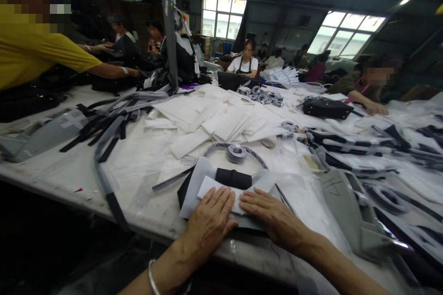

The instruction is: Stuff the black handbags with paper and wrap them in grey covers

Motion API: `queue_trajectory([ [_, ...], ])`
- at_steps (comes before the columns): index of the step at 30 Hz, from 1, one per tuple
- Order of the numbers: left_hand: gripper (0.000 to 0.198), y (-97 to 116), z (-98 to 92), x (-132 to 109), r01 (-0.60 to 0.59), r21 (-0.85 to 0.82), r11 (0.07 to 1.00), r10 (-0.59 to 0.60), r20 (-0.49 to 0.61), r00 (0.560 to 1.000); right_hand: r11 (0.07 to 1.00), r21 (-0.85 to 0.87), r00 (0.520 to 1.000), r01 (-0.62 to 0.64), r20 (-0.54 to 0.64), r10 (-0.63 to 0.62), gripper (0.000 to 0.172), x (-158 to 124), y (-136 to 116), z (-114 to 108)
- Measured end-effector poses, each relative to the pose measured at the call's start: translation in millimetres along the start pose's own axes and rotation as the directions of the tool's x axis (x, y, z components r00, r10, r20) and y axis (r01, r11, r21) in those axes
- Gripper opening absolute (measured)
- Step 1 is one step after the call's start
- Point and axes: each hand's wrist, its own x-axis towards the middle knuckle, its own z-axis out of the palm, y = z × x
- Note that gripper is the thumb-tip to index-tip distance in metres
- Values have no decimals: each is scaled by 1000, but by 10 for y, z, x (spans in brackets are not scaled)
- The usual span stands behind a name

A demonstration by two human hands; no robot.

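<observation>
Left grip point(210, 214): bare hand, palm down, fingers extended and nearly together; forearm point(169, 265) enters from lower left. Right grip point(277, 215): palm down, fingers flat, pointing leftward; forearm point(332, 258) enters from lower right. Hands close together.

No text can be read for certain; handwritten marks point(332, 187) on the grey tape dispenser point(341, 214) are unclear

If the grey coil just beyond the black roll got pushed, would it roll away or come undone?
The coil would probably slide rather than roll, since it lies on its flat side. It seems apt to stay wound, as a pale band appears to cross it.
</observation>
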Motion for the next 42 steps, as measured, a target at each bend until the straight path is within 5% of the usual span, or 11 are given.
queue_trajectory([
  [4, 44, -24, 148, -98, 13, 27, 1000, -13, 12, 1000, 979, -107, 971, -173, -186, 151, 39, -234, 344, -93],
  [8, 42, -19, 138, -118, -5, 51, 999, 6, -5, 1000, 818, -310, 836, -484, -440, 327, 42, -540, 802, -246],
  [11, 39, -9, 140, -118, 7, 61, 998, -5, -39, 999, 706, -429, 771, -563, -581, 261, 43, -619, 770, -369],
  [16, 34, -9, 157, -112, -15, 49, 999, 20, -110, 994, 766, -565, 902, -308, -429, 47, 49, -332, 348, -477],
  [21, 32, -3, 141, -78, 0, 19, 1000, 3, -161, 987, 760, -578, 952, -298, -239, 192, 45, -61, 736, -407],
  [25, 28, 25, 124, -61, 18, 9, 1000, -16, -183, 983, 501, -559, 731, -661, -329, 597, 38, -176, 1270, -589],
  [27, 26, 34, 124, -60, 34, 9, 999, -31, -187, 982, 367, -549, 622, -751, -404, 671, 38, -276, 1405, -776],
  [29, 25, 35, 134, -64, 41, 8, 999, -39, -193, 980, 308, -554, 588, -773, -445, 675, 41, -324, 1374, -932],
  [31, 24, 32, 148, -72, 39, 3, 999, -38, -191, 981, 370, -552, 646, -747, -474, 599, 46, -285, 1148, -969],
  [36, 24, 43, 159, -79, 52, -10, 999, -53, -150, 987, 906, -321, 951, -275, -231, 206, 37, 37, 115, -477],
  [42, 36, 31, 110, -92, 86, -96, 992, -100, -146, 984, 974, -137, 983, -182, -45, 177, 50, 156, -237, 0],
])
